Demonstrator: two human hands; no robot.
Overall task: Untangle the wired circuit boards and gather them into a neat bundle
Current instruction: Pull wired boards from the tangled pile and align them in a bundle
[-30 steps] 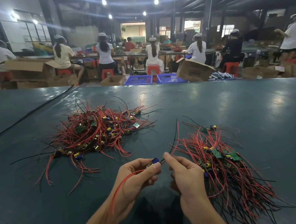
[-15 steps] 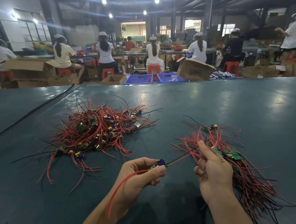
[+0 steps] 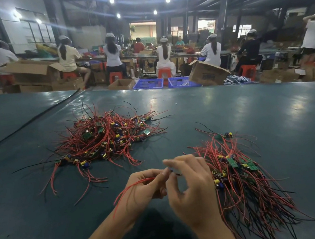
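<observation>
**Red-wired board held between both hands, mid-tabletop**

Red wires [image 3: 131,187] trail from one wired circuit board [image 3: 170,170], which is held clear of the tabletop [image 3: 276,121] at the near centre of the view. Only a small blue component of the board shows, between the two hands.

1. Left hand [image 3: 143,191]: thumb and forefinger are pressed together on the board, pinching it. The other fingers [image 3: 160,193] are curled under. The wires loop back over the palm and down past the wrist.
2. Right hand [image 3: 193,192]: its fingers [image 3: 180,163] are bent and lie against the board from the right. The hand is blurred, so I cannot tell whether they grip the board.

To the right of the right hand, touching it, lies the aligned bundle [image 3: 245,184]. Its green boards sit at the far end and its red and black wires fan toward the near edge. To the far left, well apart from the hands, lies the tangled pile [image 3: 106,140], with boards and wires crossing in all directions and loose ends spreading over the dark green surface.

Beyond the far edge stand two blue crates [image 3: 148,83] and an open cardboard box [image 3: 207,75]. Further back, seated workers [image 3: 164,56] in white caps occupy red stools [image 3: 163,73] at long benches under ceiling lamps.
</observation>
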